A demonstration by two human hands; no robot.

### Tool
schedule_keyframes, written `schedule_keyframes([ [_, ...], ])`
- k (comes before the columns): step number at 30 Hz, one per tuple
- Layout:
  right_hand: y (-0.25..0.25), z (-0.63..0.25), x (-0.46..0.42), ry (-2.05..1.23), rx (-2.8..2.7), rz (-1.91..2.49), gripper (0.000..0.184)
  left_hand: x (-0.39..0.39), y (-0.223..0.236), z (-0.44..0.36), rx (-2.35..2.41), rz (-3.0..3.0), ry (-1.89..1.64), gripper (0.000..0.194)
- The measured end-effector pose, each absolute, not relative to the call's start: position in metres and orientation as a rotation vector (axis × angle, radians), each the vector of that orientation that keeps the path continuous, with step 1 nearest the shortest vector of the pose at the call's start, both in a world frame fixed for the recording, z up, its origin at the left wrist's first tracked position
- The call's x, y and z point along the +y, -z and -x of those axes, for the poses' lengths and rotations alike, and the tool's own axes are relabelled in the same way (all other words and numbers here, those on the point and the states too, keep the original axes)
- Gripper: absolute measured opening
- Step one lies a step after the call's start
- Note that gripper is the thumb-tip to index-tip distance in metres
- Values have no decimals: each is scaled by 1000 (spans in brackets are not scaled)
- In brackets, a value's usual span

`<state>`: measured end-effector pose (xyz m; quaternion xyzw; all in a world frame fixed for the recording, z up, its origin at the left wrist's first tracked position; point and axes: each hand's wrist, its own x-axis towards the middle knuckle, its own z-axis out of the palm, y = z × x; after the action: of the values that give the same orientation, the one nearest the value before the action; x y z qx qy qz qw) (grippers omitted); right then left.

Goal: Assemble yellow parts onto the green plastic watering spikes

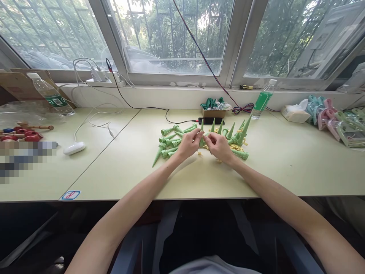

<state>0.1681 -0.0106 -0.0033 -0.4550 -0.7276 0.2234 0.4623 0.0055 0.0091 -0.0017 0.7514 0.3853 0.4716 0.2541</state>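
My left hand (190, 143) and my right hand (219, 146) meet over the table with fingertips nearly touching. Between them a green plastic spike (202, 126) points tip up, and the left fingers are closed around it. My right thumb and forefinger are pinched at its side; what they hold is too small to make out. Left of the hands lies a heap of green ribbed-cap spikes (170, 143). Several more green cones (231, 131) stand upright behind and to the right, among small yellow pieces (236, 147). One yellow piece (200, 153) lies alone just in front of the hands.
Behind the spikes lie a phone (216, 121) on a cable and a small box (214, 113) of green material. A water bottle (262, 99), tissue pack (295, 112) and wrapped pastel clips (327, 114) are to the right. Leftward are a white mouse-like device (74, 148) and another bottle (53, 95).
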Motion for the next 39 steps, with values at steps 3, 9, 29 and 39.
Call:
schedule_keyframes([
  [3, 4, -168, -10, -515, -1812, 1109, 40, 9, 2, -5, 1044, -2028, -1282, 36],
  [9, 6, -168, -10, -455, -1857, 1080, 42, 8, -1, -5, 1085, -2038, -1265, 42],
  [29, 4, -165, -14, -420, -1936, 1067, 35, 7, 0, -5, 1104, -1914, -1142, 45],
  [39, 4, -164, -15, -537, -1902, 1016, 32, 5, 2, -8, 1067, -2096, -1075, 40],
])
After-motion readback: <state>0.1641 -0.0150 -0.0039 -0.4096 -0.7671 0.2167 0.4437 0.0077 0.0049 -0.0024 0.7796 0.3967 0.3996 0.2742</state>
